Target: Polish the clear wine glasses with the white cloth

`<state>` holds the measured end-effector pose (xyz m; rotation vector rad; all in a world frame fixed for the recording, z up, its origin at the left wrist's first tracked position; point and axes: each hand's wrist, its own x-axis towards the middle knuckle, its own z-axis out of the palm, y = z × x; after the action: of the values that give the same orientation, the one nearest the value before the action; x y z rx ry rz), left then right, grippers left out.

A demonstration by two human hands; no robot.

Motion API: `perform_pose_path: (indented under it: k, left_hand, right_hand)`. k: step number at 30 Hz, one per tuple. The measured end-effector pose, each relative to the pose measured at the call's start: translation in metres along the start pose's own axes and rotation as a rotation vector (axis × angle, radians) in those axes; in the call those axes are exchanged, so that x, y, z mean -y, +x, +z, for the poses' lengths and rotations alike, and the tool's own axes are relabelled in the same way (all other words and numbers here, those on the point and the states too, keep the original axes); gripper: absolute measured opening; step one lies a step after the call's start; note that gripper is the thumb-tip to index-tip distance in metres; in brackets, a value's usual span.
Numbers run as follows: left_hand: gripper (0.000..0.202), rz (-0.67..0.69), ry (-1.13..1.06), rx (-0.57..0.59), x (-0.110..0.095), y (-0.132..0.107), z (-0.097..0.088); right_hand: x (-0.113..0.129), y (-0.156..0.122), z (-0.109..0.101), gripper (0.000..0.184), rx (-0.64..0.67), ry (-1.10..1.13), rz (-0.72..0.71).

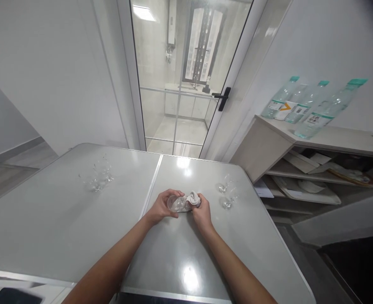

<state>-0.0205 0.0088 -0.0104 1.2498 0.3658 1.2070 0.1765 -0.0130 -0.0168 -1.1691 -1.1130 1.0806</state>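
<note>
My left hand (pixel 159 208) is wrapped round a clear drinking glass (pixel 173 204), which lies tilted on its side over the table. In my right hand (pixel 203 214) a bunched white cloth (pixel 193 199) is gripped at the far end of the glass. The cloth touches the glass, and part of it shows through or behind the clear wall. Both hands meet just above the grey table (pixel 170 253), close to its middle seam. How the right fingertips sit under the cloth is hidden.
Clear stemmed glasses (pixel 227 203) stand to the right of my hands. A cluster of clear glasses (pixel 97 181) is on the left half of the table. Several plastic bottles (pixel 314 120) stand on a shelf unit (pixel 271 139) at right. A glass door (pixel 186 101) is beyond the table.
</note>
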Motion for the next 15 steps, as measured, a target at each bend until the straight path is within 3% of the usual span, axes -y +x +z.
perform_pose_path:
  k: [3, 7, 10, 15]
  left_hand:
    - [0.072, 0.034, -0.046, -0.075, 0.001, 0.002, -0.002]
    - [0.078, 0.101, -0.087, -0.23, -0.002, 0.005, -0.005]
    - [0.08, 0.102, -0.051, -0.308, -0.005, 0.006, -0.009]
    - [0.081, 0.071, 0.051, -0.282, -0.003, 0.006, -0.01]
  right_hand:
    - [0.009, -0.003, 0.0, 0.011, -0.131, -0.227, -0.091]
    - [0.025, -0.008, -0.004, 0.008, -0.142, -0.385, -0.321]
    - [0.035, -0.013, -0.006, 0.026, 0.021, -0.517, -0.438]
    - [0.041, -0.024, 0.003, 0.068, 0.45, -0.989, -0.36]
